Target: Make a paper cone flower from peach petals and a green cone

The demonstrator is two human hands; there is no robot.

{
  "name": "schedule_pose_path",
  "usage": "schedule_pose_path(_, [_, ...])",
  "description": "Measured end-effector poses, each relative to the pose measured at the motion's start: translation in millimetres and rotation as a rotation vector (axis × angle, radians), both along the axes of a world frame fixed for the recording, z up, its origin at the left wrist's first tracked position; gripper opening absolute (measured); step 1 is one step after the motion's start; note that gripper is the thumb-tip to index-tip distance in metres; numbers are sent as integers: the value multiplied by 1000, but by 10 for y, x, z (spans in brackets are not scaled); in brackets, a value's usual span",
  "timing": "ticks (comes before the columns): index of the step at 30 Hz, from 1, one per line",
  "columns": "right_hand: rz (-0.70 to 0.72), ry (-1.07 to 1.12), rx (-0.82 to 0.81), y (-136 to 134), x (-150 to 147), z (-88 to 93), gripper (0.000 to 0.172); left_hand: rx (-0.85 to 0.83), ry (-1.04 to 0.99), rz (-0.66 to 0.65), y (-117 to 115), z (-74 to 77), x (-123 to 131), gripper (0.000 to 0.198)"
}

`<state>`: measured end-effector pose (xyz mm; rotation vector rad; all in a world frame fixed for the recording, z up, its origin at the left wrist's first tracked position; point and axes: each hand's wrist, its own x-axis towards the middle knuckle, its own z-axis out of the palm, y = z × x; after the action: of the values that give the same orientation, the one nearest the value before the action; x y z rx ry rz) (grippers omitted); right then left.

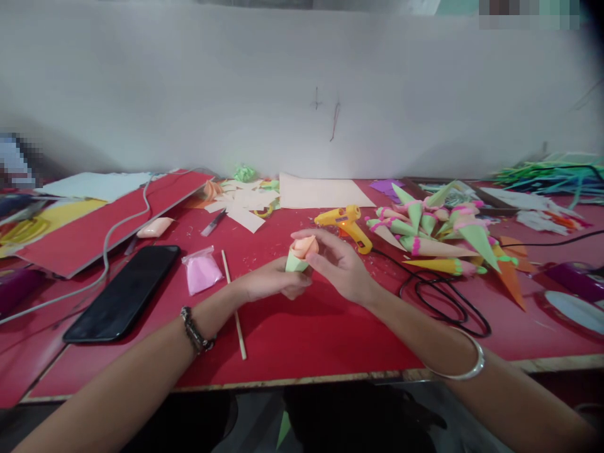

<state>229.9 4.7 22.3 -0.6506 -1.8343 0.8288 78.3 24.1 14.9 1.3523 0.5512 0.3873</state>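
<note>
My left hand (274, 280) is closed around a light green paper cone (296, 263), held a little above the red table. Peach-coloured folded petals, like a paper rose (306, 246), rise out of the cone's top. On the right side, the thumb and curved fingers of my right hand (342, 267) rest against the peach petals. The lower end of the cone is hidden by my left fingers. Just beyond my right hand lies a yellow glue gun (346, 225). A thin wooden stick (234, 308) lies under my left forearm.
Left of my hands are a black phone (123, 292), a bag of pink clay (202, 270) and a peach packet (156, 228). Paper cones with pink trim (425, 229) are heaped at the right, near a coiled black cord (448, 296). Cream paper sheets (323, 190) lie by the wall.
</note>
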Motion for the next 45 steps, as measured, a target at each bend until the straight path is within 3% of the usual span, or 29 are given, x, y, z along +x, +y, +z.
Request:
schedule_pose_path(4, [142,13,-83,-4,2,-14,40,31,31,-46,-17,24,-7,26])
schedule_pose_path(7, [197,-34,-78,-2,-1,-24,31,85,85,-118,-14,11,-15,28])
schedule_pose_path(9, [159,-51,-51,4,-3,-27,24,161,88,-141,1,-12,-15,22])
schedule_pose_path(14, [-61,-63,44,20,-8,-24,20,527,60,133,35,-40,7,11])
schedule_pose_path(17, [-118,-89,102,18,-13,-19,25,595,88,182,31,-29,18,15])
schedule_pose_path(21, [-112,-95,97,9,-24,-12,33,600,144,139,21,-28,18,16])
schedule_pose_path(25, [-32,-76,35,-11,-52,8,20,607,133,85,22,-62,15,17])
schedule_pose_path(31, [37,-76,-29,-59,-88,36,9,619,101,117,42,-109,-1,26])
schedule_pose_path(36, [100,-40,23,-50,-82,13,27,681,40,83,58,-71,-12,18])
schedule_pose_path(39, [195,-66,-10,-64,-81,22,23,571,94,-53,40,-54,-17,7])
schedule_pose_path(42, [249,-70,-91,-80,-89,27,14,392,131,-154,21,-68,-6,13])
schedule_pose_path(45, [136,-19,-141,-55,-97,-7,13,444,105,29,29,-96,22,9])
